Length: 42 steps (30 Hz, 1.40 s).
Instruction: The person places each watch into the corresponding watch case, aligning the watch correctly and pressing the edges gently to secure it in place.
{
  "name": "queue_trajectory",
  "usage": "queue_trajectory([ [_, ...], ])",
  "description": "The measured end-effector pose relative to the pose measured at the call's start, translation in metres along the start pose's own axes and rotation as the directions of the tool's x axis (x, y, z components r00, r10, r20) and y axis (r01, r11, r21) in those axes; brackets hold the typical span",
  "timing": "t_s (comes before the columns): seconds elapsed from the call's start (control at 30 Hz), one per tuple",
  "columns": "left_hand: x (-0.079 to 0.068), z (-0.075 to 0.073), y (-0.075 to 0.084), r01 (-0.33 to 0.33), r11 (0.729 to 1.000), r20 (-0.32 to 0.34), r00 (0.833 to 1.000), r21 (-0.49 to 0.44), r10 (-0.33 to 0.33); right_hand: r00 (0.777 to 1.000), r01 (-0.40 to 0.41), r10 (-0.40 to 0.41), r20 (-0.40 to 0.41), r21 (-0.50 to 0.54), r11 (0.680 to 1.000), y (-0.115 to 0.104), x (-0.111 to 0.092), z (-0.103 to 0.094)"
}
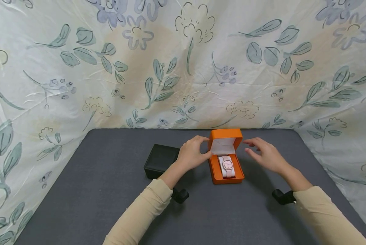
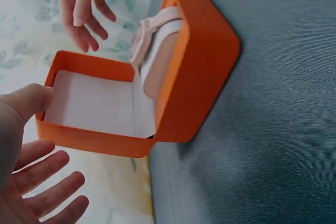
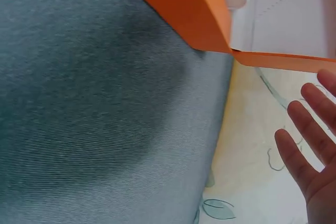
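Observation:
An orange watch box (image 1: 213, 170) stands on the table with its lid (image 1: 225, 133) raised, showing a white lining. Inside, a pale pink watch (image 1: 228, 165) is wrapped round a white cushion. My left hand (image 1: 191, 153) is at the lid's left side. In the left wrist view its thumb (image 2: 32, 100) overlaps the lid's edge, and whether it touches is hard to tell; the other fingers (image 2: 55, 169) are spread and fairly straight. To the right of the lid, my right hand (image 1: 266, 154) hovers apart from the box, fingers loosely extended, holding nothing.
A black box (image 1: 161, 160) lies left of the orange one, partly behind my left hand. Both rest on a dark grey table (image 1: 103, 190). Behind it hangs a floral curtain (image 1: 158, 68). A black wrist mount (image 1: 283, 196) juts from the right sleeve.

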<state>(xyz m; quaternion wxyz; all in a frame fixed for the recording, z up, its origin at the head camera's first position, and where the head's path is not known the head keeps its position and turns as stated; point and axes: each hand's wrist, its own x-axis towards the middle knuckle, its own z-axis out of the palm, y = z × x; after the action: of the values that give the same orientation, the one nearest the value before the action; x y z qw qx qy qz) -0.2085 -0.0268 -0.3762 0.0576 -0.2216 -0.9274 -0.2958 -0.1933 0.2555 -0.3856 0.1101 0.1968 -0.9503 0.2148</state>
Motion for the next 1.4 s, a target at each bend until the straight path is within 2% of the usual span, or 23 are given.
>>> queue_trajectory([
  [0.2, 0.009, -0.004, -0.002, 0.006, 0.997, -0.026, 1.000, -0.077, -0.008, 1.000, 0.000, 0.001, -0.010, 0.057, 0.998, -0.001, 0.010, -0.008],
  [0.33, 0.016, -0.003, -0.002, 0.010, 0.990, -0.039, 0.999, -0.138, -0.016, 0.999, -0.028, 0.026, 0.024, 0.086, 0.996, -0.002, 0.019, -0.013],
  [0.53, 0.025, 0.002, -0.002, 0.054, 0.970, -0.043, 0.997, -0.237, -0.066, 0.994, -0.076, 0.067, 0.087, 0.106, 0.991, -0.003, 0.030, -0.017],
  [0.93, 0.036, 0.010, 0.000, 0.140, 0.919, 0.001, 0.989, -0.369, -0.151, 0.959, -0.209, 0.173, 0.225, 0.146, 0.967, -0.003, 0.045, -0.021],
  [1.2, 0.041, 0.013, 0.001, 0.162, 0.896, 0.034, 0.986, -0.414, -0.162, 0.944, -0.244, 0.186, 0.274, 0.197, 0.949, -0.002, 0.047, -0.019],
  [1.33, 0.041, 0.013, 0.001, 0.169, 0.900, 0.053, 0.985, -0.401, -0.161, 0.945, -0.240, 0.175, 0.276, 0.225, 0.944, -0.001, 0.048, -0.017],
  [1.4, 0.041, 0.013, 0.002, 0.173, 0.907, 0.071, 0.985, -0.384, -0.157, 0.939, -0.254, 0.175, 0.297, 0.253, 0.934, -0.001, 0.049, -0.017],
])
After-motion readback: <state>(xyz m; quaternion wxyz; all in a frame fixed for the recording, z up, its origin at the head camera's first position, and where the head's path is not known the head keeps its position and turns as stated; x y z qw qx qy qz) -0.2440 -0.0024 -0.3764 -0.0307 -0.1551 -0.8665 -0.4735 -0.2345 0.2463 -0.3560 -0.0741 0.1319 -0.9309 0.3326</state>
